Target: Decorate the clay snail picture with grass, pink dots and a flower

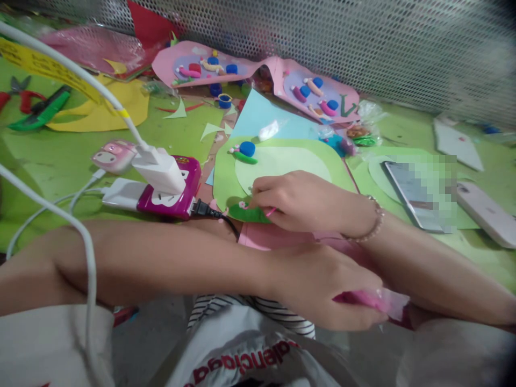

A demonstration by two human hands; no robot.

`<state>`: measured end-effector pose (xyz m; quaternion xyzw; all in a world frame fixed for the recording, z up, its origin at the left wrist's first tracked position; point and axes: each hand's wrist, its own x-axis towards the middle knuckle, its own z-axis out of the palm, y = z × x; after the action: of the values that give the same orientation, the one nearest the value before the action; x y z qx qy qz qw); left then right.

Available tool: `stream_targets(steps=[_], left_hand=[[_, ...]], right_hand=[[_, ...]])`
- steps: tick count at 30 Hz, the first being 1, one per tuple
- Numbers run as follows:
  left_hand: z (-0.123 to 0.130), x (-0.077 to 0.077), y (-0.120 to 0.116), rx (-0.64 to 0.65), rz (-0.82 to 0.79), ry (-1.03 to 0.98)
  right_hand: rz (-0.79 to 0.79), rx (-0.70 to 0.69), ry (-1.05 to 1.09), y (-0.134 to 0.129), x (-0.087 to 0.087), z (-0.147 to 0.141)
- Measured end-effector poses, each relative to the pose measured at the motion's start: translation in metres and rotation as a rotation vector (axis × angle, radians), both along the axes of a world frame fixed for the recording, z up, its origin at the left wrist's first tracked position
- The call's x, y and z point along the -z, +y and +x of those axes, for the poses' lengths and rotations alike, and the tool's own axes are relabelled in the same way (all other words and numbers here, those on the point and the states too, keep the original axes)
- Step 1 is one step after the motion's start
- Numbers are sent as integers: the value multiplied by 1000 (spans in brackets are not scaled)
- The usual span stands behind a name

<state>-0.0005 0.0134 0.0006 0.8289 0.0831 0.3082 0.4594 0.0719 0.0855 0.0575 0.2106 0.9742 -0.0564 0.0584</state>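
On the green card (pixel 223 174) near the counter's (pixel 36 172) front edge, one blue-topped figure (pixel 246 150) looks made; the card seems unfinished. Our right hand (pixel 290 199) pinches a pink piece (pixel 271 212) at its near-left corner; our left hand (pixel 334 290) wraps a pink packet (pixel 371 300).

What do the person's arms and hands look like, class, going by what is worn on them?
The right hand is ungloved, with a beaded, pinkish bracelet at its wrist. The left hand is ungloved too, with no bracelet visible. Both forearms are bare below pale sleeves.
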Motion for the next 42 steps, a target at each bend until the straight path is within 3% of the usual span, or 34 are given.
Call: stream_targets(steps=[23,42], left_hand=[[-1,2,1,-1,23,-39],[-1,1,0,20,14,-63]], right_hand=[[-122,21,20,-1,1,-4],[-223,136,51,0,1,-7]])
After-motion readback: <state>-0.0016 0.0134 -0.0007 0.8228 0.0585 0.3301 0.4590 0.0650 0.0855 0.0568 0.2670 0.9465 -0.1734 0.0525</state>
